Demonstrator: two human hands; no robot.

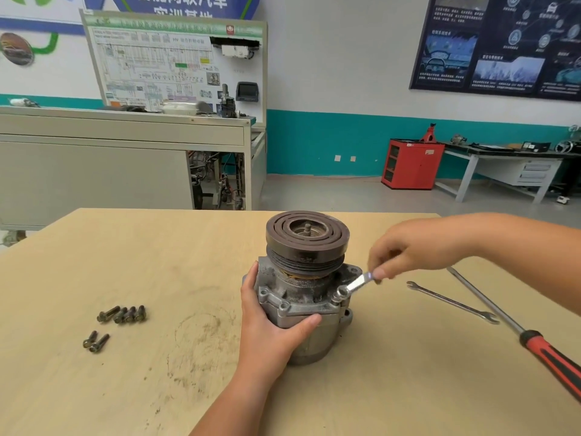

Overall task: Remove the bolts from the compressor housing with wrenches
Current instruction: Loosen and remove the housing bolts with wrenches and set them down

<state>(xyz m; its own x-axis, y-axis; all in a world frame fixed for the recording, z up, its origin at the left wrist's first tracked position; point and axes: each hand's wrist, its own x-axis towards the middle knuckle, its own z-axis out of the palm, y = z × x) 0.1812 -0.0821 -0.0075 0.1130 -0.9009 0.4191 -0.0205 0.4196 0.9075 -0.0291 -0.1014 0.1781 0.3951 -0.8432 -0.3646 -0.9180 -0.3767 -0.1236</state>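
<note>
The grey compressor housing (314, 297) stands upright in the middle of the wooden table, its dark pulley (306, 239) on top. My left hand (270, 322) grips the housing from the front left, thumb across its flange. My right hand (412, 250) pinches the end of a small silver wrench (356, 283). The wrench's other end sits on a bolt (337, 296) at the flange's right corner. Several removed bolts (122, 314) lie in a group on the table at the left, and two more bolts (96, 341) lie just in front of them.
A thin open-ended wrench (452, 303) lies on the table to the right of the housing. A long screwdriver with a red and black handle (553, 361) lies beside it, reaching to the right edge. The table's far edge (188, 210) runs behind the compressor.
</note>
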